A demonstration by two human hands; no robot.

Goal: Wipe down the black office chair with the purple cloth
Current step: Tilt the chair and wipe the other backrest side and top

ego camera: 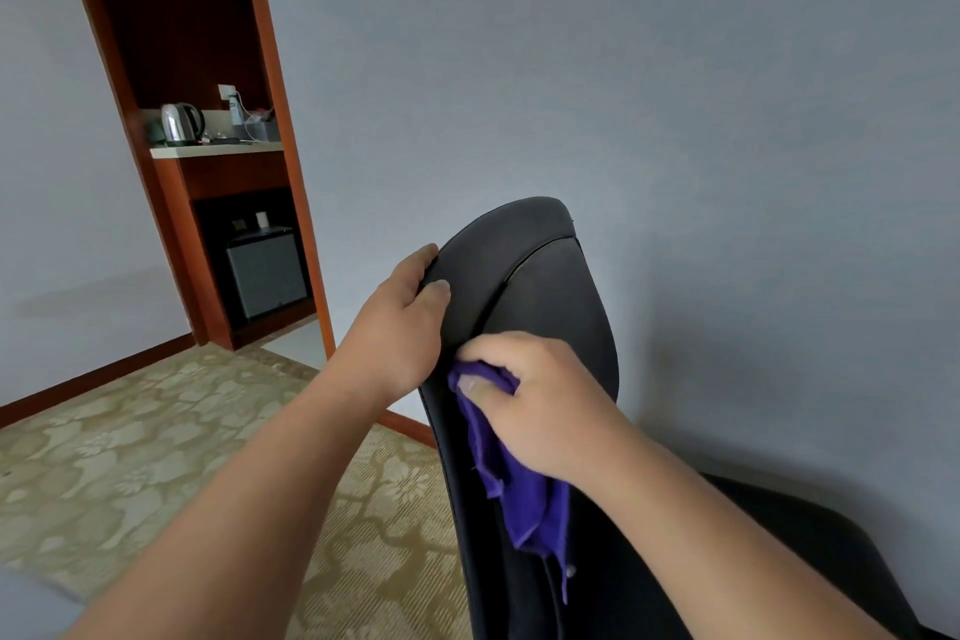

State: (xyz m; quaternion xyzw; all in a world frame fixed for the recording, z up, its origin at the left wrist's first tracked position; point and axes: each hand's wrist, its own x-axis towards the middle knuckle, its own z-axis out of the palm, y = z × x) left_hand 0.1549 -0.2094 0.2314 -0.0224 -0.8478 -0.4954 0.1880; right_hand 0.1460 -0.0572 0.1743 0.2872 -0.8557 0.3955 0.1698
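purple cloth (511, 494) bunched in right grip (540, 405) against black chair (550, 286), left grip (400, 327) clasping its side edge.

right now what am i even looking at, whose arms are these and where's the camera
There is no machine here: the two bare arms belong to a person, and the single picture comes from a wide-angle camera worn on that person's head, looking forward and down. That is why the arms reach in from the bottom edge. The left hand has its grip on the upper side edge of the black padded office chair, fingers curled round the backrest. The right hand holds a bunched soft purple cloth against the backrest, with the loose end hanging down. Below lies a patterned beige carpet; behind is a plain grey wall. In the wooden alcove on the left a shiny steel kettle stands on a counter.
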